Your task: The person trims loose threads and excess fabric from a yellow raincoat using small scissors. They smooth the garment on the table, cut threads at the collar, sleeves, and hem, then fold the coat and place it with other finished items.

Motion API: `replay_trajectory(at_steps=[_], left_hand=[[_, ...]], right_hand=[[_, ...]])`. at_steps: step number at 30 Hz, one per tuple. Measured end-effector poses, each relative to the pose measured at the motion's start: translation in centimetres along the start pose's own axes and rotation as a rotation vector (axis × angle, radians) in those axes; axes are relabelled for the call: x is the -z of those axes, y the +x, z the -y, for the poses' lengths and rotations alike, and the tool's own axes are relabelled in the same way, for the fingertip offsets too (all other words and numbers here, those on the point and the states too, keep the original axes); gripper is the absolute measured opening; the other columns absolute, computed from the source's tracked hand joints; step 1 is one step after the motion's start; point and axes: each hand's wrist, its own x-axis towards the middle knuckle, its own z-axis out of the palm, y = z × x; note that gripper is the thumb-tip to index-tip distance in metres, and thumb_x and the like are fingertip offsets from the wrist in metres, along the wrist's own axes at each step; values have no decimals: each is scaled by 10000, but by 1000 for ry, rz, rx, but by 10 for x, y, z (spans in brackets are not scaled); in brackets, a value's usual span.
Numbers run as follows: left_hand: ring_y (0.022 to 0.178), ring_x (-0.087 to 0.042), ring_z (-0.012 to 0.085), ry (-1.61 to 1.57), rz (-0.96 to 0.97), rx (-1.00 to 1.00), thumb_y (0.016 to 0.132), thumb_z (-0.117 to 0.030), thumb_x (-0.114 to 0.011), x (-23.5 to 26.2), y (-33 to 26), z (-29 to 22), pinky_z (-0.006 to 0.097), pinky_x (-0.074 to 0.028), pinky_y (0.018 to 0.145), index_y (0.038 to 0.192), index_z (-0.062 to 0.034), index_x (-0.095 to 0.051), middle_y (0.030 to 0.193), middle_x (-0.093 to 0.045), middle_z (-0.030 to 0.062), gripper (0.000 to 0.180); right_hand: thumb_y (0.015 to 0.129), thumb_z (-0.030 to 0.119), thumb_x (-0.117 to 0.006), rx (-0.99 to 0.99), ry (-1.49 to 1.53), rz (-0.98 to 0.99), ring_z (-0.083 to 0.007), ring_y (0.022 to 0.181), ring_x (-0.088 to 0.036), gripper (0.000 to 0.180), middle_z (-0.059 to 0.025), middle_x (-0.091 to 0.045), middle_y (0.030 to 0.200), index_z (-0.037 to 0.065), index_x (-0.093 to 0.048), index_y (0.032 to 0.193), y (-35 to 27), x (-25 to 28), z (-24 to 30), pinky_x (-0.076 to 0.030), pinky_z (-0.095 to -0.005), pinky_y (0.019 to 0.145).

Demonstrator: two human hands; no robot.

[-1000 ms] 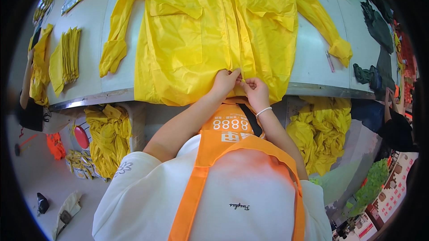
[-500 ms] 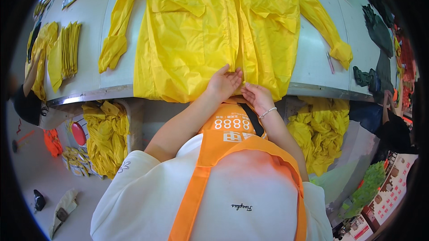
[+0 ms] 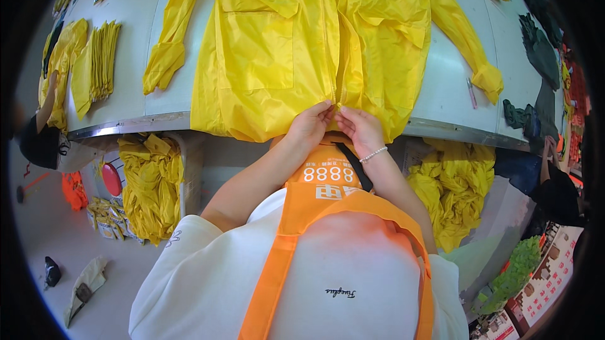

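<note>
A yellow raincoat (image 3: 255, 50) lies spread on the white table, its hem hanging over the near edge and its sleeves out to both sides. Its front zipper (image 3: 326, 37) runs down the middle to the hem, with the two front edges parted lower down. At the zipper's bottom end my left hand (image 3: 309, 126) pinches one front edge between thumb and fingers. Close beside it, my right hand (image 3: 361, 129), with a beaded bracelet at the wrist, pinches the zipper end on the other front edge. The small zipper parts between my fingertips are hidden.
Folded yellow garments (image 3: 101, 63) lie on the table (image 3: 135, 81) at left. A pen-like object (image 3: 472, 93) is by the right sleeve. Bins of yellow garments (image 3: 151, 182) stand below the table edge on both sides. Other people (image 3: 39, 144) are at far left and right.
My left hand has gone from spread fingers to a pinch at the zipper's bottom. My right hand has risen slightly beside it. The whole view has shifted a little.
</note>
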Motion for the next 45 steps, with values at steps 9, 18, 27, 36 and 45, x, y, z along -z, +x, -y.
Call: replay_trajectory(at_steps=[9,18,27,36,45], left_hand=[[921,-534,201,129,115,-29,874,-141,-565,13,8,4,342,-435,854,929,-23,-559,937,-584,96,130],[885,-604,207,706,-204,47,897,-263,-534,-27,-41,-14,297,-491,791,1067,-9,-582,1032,-611,103,310],[994,-573,194,398,-93,201,927,-225,-472,17,-29,0,301,-442,876,1121,-1,-554,1092,-600,122,308],[966,-590,170,319,-66,-40,860,-165,-612,51,-32,30,260,-465,861,1120,-1,-574,1082,-611,94,310],[1009,-569,177,388,-220,-145,876,-183,-590,88,-44,72,273,-463,867,1168,-11,-542,1124,-590,104,343]], right_hand=[[820,84,-650,7,21,-3,-151,791,-641,162,-99,-649,867,-16,-579,926,1,-4,-4,-517,-227,709],[820,98,-642,-31,-80,-6,-175,792,-638,146,-88,-649,845,-2,-583,909,3,-6,0,-517,-263,721],[781,132,-565,785,-1614,302,-333,786,-576,122,-147,-595,800,33,-540,848,-3,-20,14,-478,-409,691],[726,127,-614,894,-1754,743,-296,852,-511,82,-88,-538,808,63,-565,738,40,-27,49,-416,-387,743],[709,199,-652,1322,-1846,187,-262,871,-556,79,-67,-622,806,125,-675,725,241,-155,216,-384,-402,783]])
